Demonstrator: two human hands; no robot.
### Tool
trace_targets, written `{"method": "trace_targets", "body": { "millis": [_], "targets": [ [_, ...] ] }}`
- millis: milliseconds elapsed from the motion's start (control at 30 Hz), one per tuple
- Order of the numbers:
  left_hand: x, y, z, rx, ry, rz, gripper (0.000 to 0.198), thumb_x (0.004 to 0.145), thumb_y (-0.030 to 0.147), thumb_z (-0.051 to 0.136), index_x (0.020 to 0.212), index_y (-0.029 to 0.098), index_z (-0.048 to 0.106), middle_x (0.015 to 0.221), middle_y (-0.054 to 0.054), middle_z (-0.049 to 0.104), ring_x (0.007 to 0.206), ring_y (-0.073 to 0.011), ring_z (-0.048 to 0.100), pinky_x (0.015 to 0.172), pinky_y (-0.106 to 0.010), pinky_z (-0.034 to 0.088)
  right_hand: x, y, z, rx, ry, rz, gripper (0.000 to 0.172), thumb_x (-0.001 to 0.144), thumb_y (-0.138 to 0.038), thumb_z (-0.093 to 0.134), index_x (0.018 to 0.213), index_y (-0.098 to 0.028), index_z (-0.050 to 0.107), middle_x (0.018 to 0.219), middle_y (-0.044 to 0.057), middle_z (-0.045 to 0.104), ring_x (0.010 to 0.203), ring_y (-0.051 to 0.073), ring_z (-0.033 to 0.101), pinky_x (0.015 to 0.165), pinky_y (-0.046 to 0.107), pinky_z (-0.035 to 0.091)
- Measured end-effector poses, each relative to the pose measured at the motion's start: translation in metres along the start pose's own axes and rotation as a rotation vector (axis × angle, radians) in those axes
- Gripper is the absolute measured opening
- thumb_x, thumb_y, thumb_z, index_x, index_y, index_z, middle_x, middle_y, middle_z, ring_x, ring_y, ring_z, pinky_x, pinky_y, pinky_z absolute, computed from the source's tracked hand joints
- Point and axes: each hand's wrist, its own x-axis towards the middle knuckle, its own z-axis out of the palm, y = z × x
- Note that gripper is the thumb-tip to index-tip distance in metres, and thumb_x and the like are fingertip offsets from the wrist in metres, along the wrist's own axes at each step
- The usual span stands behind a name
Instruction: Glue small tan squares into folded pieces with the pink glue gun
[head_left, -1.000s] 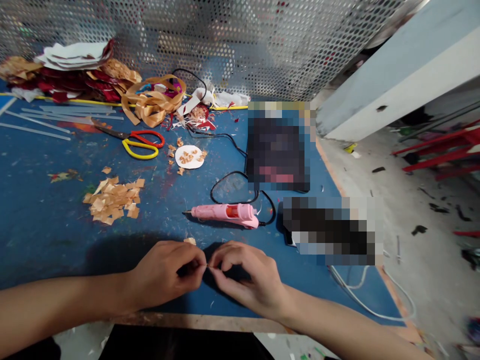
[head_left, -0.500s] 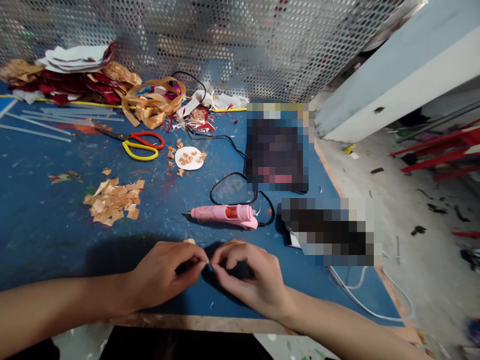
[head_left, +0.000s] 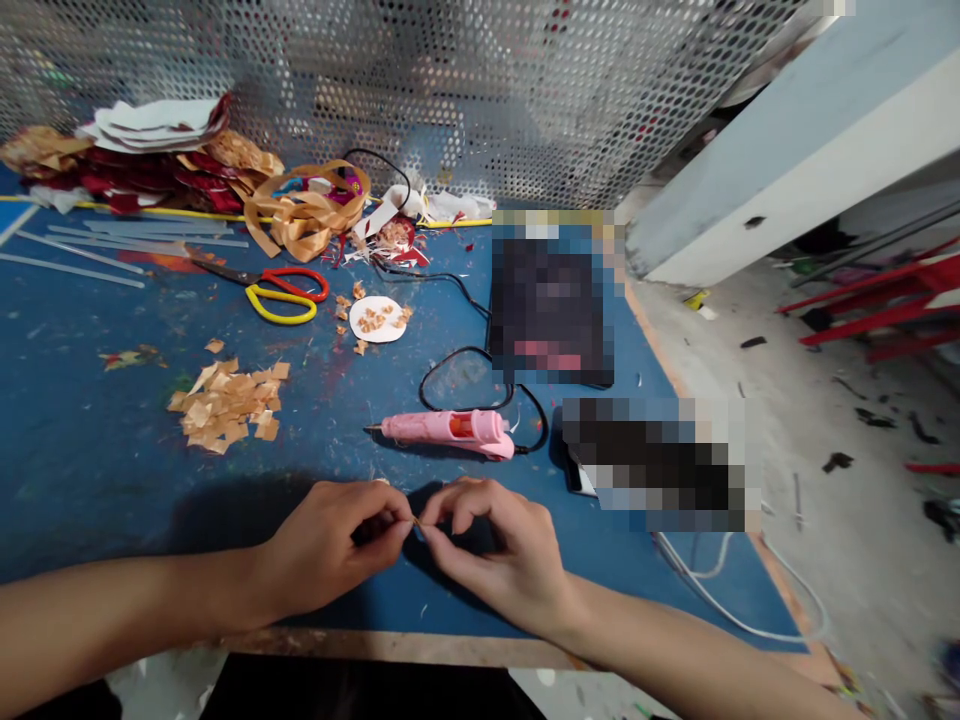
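My left hand (head_left: pixel 341 540) and my right hand (head_left: pixel 502 550) meet above the front of the blue table, thumb and forefinger of each pinched together. Between the fingertips is a tiny tan ribbon piece (head_left: pixel 417 522), mostly covered by the fingers. Just beyond my hands a pink glue gun (head_left: pixel 446 430) lies on its side, nozzle to the left. A pile of tan ribbon squares (head_left: pixel 227 403) is to the left. Farther back, a white oval disc (head_left: pixel 377 319) bears several small folded tan pieces, with a few more beside it.
Scissors (head_left: pixel 281 293) with red and yellow handles lie at the back left, near clear glue sticks (head_left: pixel 150 232) and a coil of tan ribbon (head_left: pixel 307 215). Two blurred dark objects stand on the right, with a white cable (head_left: pixel 720 600). Perforated metal mesh (head_left: pixel 420 90) closes the back.
My hands stay almost in place, still pinching the tan ribbon piece; the fingertips have shifted very slightly. The view has tilted a little. Nothing on the table has moved.
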Motion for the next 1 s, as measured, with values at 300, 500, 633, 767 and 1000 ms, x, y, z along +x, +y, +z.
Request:
{"method": "trace_targets", "body": {
  "millis": [300,500,633,767,1000],
  "targets": [
    [-0.001,-0.001,0.000,0.019,0.017,0.030,0.009,0.088,0.015,0.054,0.084,0.016,0.062,0.067,0.004,0.064,0.056,-0.0051,0.056,0.057,-0.012,0.042,-0.002,0.001,0.001,-0.001,-0.004,0.031,0.026,0.080,-0.008,0.064,0.077,-0.023,0.044,0.072,-0.003,0.067,0.065,0.010,0.067,0.063,0.021,0.052],
    [-0.001,-0.003,0.003,0.061,0.046,0.093,0.011,0.089,0.014,0.053,0.085,0.016,0.063,0.069,0.003,0.065,0.058,-0.0060,0.057,0.059,-0.014,0.043,-0.003,0.001,0.003,-0.034,-0.022,0.023,0.025,0.081,-0.008,0.062,0.077,-0.024,0.044,0.073,-0.003,0.067,0.067,0.011,0.068,0.064,0.022,0.053],
    [0.000,-0.003,0.002,0.027,0.035,0.037,0.011,0.088,0.015,0.053,0.085,0.016,0.064,0.067,0.003,0.065,0.056,-0.0060,0.056,0.057,-0.014,0.042,-0.002,0.000,0.001,-0.056,0.019,0.033,0.024,0.079,-0.010,0.064,0.083,-0.024,0.046,0.076,-0.002,0.064,0.068,0.011,0.065,0.063,0.023,0.052],
    [0.001,0.001,-0.001,-0.182,-0.006,-0.182,0.013,0.088,0.024,0.054,0.082,0.017,0.063,0.060,0.005,0.061,0.051,-0.0064,0.055,0.051,-0.014,0.042,0.003,-0.002,-0.007,-0.109,0.098,-0.059,0.018,0.077,-0.013,0.063,0.088,-0.022,0.052,0.083,0.002,0.059,0.074,0.014,0.059,0.067,0.028,0.052],
    [0.003,0.005,-0.005,-0.369,-0.048,-0.321,0.017,0.087,0.031,0.055,0.083,0.017,0.063,0.058,0.005,0.060,0.050,-0.0070,0.053,0.049,-0.015,0.042,0.005,-0.001,-0.007,-0.152,-0.024,-0.072,0.012,0.080,-0.011,0.064,0.088,-0.021,0.062,0.087,0.003,0.058,0.077,0.013,0.060,0.068,0.025,0.053]
  ]
}}
